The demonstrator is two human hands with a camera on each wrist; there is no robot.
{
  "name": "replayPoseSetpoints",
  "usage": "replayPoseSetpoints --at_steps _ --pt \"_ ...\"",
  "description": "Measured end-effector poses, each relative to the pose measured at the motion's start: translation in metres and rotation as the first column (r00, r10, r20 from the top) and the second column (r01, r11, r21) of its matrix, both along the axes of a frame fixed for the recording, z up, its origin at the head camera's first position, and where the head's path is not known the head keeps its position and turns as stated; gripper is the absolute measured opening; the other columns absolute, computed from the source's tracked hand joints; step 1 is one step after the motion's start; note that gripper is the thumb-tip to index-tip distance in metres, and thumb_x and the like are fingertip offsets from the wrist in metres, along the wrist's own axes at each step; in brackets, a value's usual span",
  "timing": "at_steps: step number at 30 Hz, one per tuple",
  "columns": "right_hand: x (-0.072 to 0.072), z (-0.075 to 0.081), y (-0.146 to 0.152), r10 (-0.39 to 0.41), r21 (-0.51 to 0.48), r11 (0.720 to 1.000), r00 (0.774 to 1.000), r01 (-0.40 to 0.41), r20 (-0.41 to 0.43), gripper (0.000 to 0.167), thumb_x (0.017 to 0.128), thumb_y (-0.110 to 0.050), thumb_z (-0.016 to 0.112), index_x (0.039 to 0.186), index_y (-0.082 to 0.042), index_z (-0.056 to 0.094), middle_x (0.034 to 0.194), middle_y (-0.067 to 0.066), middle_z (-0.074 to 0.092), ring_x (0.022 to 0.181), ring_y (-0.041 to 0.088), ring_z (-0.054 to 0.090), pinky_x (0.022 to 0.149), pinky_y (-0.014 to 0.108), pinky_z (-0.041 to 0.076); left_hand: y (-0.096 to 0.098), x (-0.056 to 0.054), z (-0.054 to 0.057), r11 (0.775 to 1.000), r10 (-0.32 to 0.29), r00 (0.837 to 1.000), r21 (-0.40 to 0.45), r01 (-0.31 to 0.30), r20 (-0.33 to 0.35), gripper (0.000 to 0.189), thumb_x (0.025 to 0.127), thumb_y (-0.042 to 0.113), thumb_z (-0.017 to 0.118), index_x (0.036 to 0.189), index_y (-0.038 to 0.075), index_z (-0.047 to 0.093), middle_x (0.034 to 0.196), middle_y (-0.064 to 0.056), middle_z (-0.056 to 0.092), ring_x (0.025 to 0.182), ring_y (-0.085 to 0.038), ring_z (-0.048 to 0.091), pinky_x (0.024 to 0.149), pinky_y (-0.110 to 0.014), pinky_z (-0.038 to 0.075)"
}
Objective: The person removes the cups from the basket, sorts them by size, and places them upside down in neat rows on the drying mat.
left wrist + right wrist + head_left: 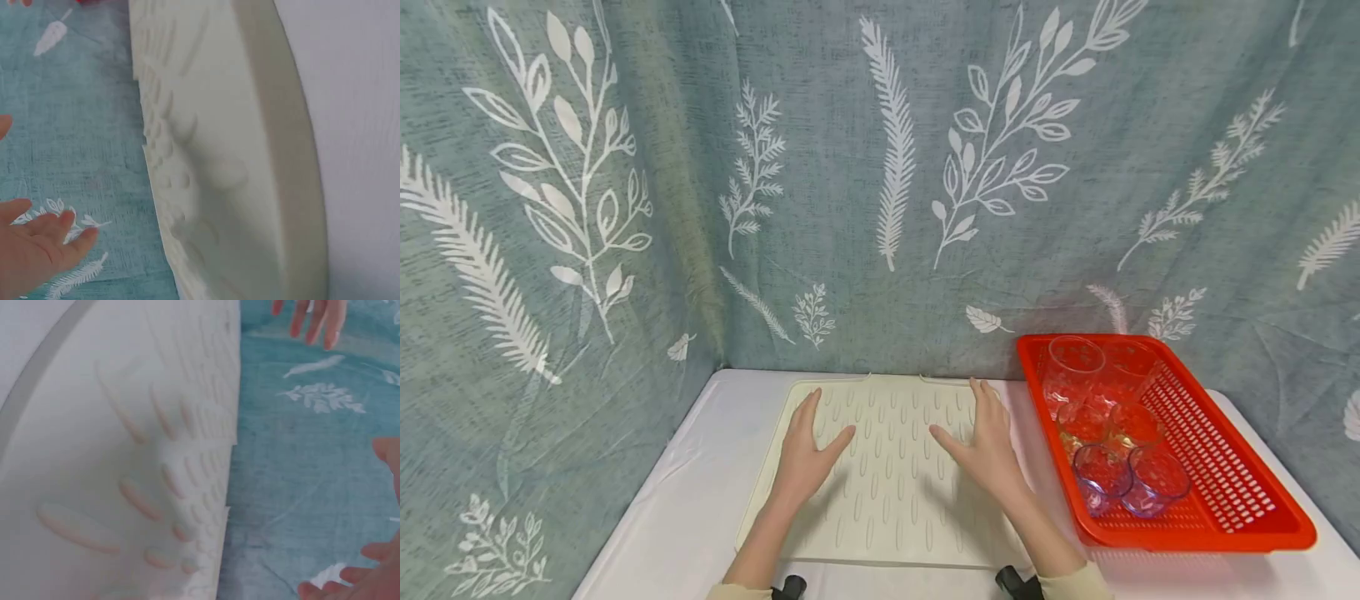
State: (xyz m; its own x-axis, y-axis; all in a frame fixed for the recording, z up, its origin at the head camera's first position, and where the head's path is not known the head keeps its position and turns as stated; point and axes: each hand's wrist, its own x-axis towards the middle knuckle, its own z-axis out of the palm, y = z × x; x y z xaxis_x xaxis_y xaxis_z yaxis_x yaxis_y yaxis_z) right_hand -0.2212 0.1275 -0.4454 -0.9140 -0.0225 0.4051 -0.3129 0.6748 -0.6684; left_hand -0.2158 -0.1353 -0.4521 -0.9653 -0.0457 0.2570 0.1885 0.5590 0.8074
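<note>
Both hands hover over a cream drying mat (880, 500) with raised oval ridges. Over its left half is the left hand (806, 454), thumb spread away from straight fingers and nothing held. Mirroring it on the right side, the right hand (988, 446) has its thumb and fingers apart, also holding nothing. Shadows of both hands fall on the mat. In the left wrist view the left hand (37, 247) shows at the lower left, fingers extended. The right wrist view has the right hand (369, 575) at its lower right edge.
To the right of the mat stands a red perforated basket (1232, 450). Several clear and tinted glasses, among them a purple-tinted glass (1156, 482), stand in its left part. A white-covered table (662, 517) lies beneath. Behind hangs a green-blue curtain (820, 167) with white leaf prints.
</note>
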Motion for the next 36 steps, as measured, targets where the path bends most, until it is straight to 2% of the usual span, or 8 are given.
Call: replayPoseSetpoints --at_steps 3,6,10,13,21,27,34,36 --pt "0.005 0.008 0.005 0.007 -0.072 0.997 1.0 -0.006 0.007 0.084 0.084 -0.026 0.076 0.147 0.003 0.03 0.148 0.026 0.033 0.136 0.043 0.029 0.109 0.061 0.026 0.001 0.003 0.002 0.989 -0.016 1.0 0.148 0.015 0.002 0.072 0.092 0.025 0.069 0.15 0.005 0.033 0.15 -0.02 0.034 0.135 -0.039 0.037 0.106 -0.058 0.035" --pt "0.009 0.016 0.011 0.006 -0.116 0.993 1.0 -0.004 0.018 0.079 0.084 -0.022 0.076 0.146 0.0 0.033 0.145 0.023 0.037 0.133 0.041 0.035 0.107 0.06 0.031 0.003 0.006 0.003 0.958 -0.021 0.999 0.287 0.013 0.024 0.06 0.092 0.022 0.069 0.145 0.008 0.044 0.146 -0.014 0.043 0.13 -0.032 0.045 0.105 -0.049 0.04" --pt "0.014 0.024 0.02 -0.015 -0.117 0.993 1.0 0.016 0.008 0.072 0.084 -0.018 0.076 0.144 -0.002 0.039 0.139 0.021 0.044 0.123 0.038 0.045 0.098 0.055 0.043 0.005 0.01 0.002 0.92 -0.031 0.998 0.392 0.007 0.055 0.045 0.093 0.021 0.068 0.135 0.009 0.056 0.137 -0.008 0.054 0.122 -0.026 0.053 0.101 -0.042 0.046" --pt "0.017 0.028 0.029 -0.015 -0.145 0.989 1.0 0.016 0.007 0.066 0.085 -0.016 0.076 0.141 -0.003 0.043 0.134 0.019 0.049 0.117 0.035 0.05 0.094 0.051 0.048 0.007 0.012 0.002 0.902 -0.056 0.996 0.432 0.021 0.068 0.038 0.094 0.019 0.066 0.13 0.007 0.06 0.131 -0.008 0.059 0.117 -0.022 0.056 0.099 -0.04 0.045" --pt "0.028 0.035 0.057 0.004 -0.211 0.977 0.997 0.013 0.083 0.057 0.09 -0.018 0.071 0.14 -0.008 0.044 0.137 0.012 0.047 0.121 0.03 0.048 0.1 0.05 0.045 0.016 0.017 0.0 0.835 -0.124 0.986 0.548 0.041 0.115 0.035 0.094 0.015 0.066 0.126 0.004 0.061 0.124 -0.011 0.062 0.107 -0.01 0.06 0.096 -0.027 0.047" --pt "0.034 0.04 0.085 -0.02 -0.186 0.982 0.996 0.035 0.083 0.056 0.092 -0.017 0.069 0.141 -0.008 0.043 0.136 0.013 0.047 0.118 0.031 0.047 0.097 0.051 0.046 0.023 0.021 -0.002 0.79 -0.168 0.975 0.612 0.045 0.145 0.036 0.094 0.013 0.065 0.127 0.001 0.06 0.123 -0.013 0.062 0.106 -0.011 0.061 0.091 -0.024 0.049" --pt "0.044 0.045 0.122 -0.077 -0.136 0.986 0.987 0.096 0.139 0.063 0.094 -0.03 0.067 0.146 -0.01 0.039 0.137 0.018 0.043 0.119 0.038 0.048 0.093 0.052 0.049 0.033 0.025 -0.003 0.757 -0.228 0.954 0.652 0.049 0.194 0.04 0.092 0.015 0.067 0.129 0.0 0.058 0.122 -0.01 0.063 0.111 -0.018 0.059 0.094 -0.029 0.048" --pt "0.048 0.045 0.133 -0.098 -0.124 0.985 0.984 0.117 0.151 0.064 0.093 -0.032 0.067 0.146 -0.01 0.038 0.137 0.018 0.042 0.118 0.04 0.049 0.092 0.048 0.051 0.035 0.027 -0.002 0.754 -0.242 0.949 0.655 0.052 0.202 0.041 0.092 0.016 0.067 0.129 0.0 0.058 0.122 -0.01 0.062 0.113 -0.022 0.058 0.095 -0.031 0.048"
